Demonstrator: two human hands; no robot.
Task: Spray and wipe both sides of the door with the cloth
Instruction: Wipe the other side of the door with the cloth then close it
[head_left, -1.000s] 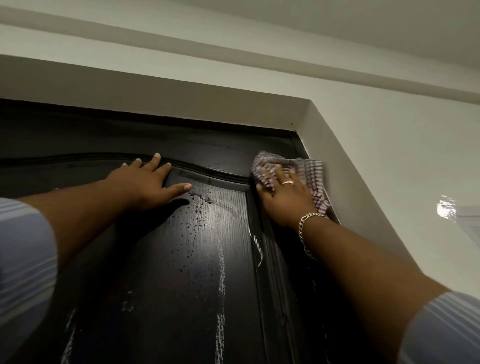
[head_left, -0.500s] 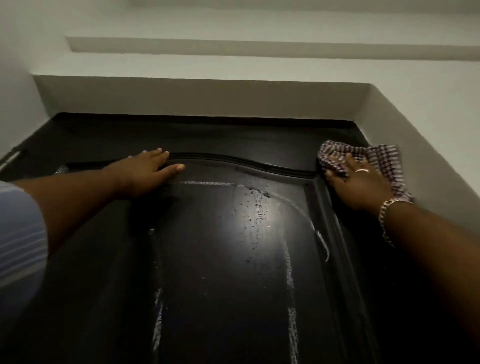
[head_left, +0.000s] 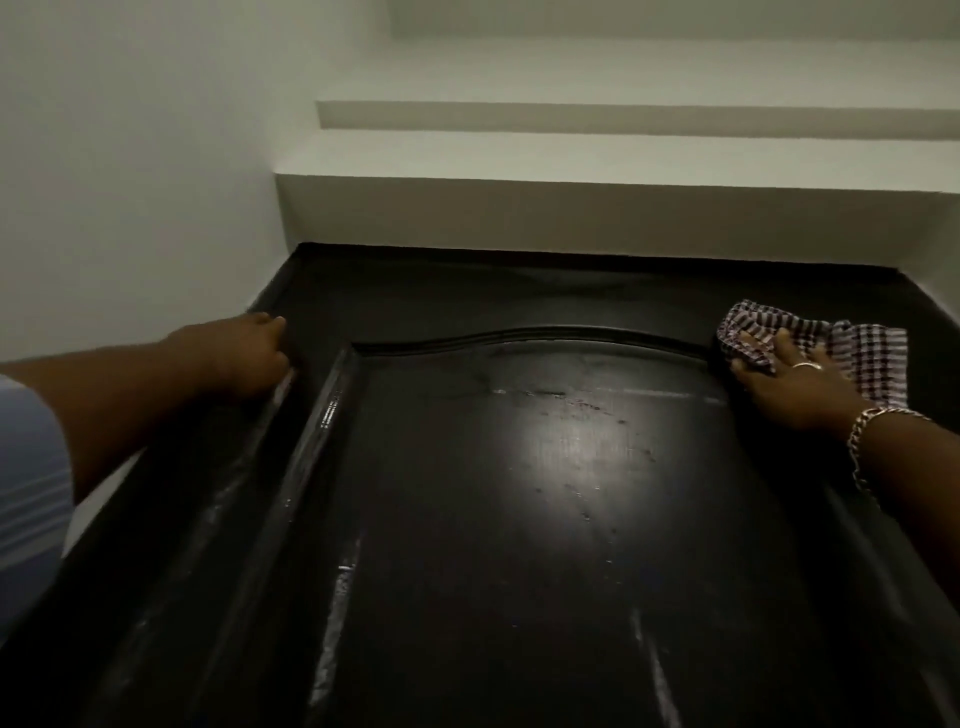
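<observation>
The right hand (head_left: 795, 376) presses the checked cloth (head_left: 852, 353) with flat fingers on the upper right corner of the dark door (head_left: 545, 519). The left hand (head_left: 244, 353) holds the door's left edge, fingers curled. Wet streaks remain, so wiping seems only partly done; I judge the other side is still to do.

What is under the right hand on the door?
A checked cloth lies under the right hand, pressed flat against the dark door near its upper right corner. The door surface beneath the cloth is covered, so its state cannot be seen.
</observation>
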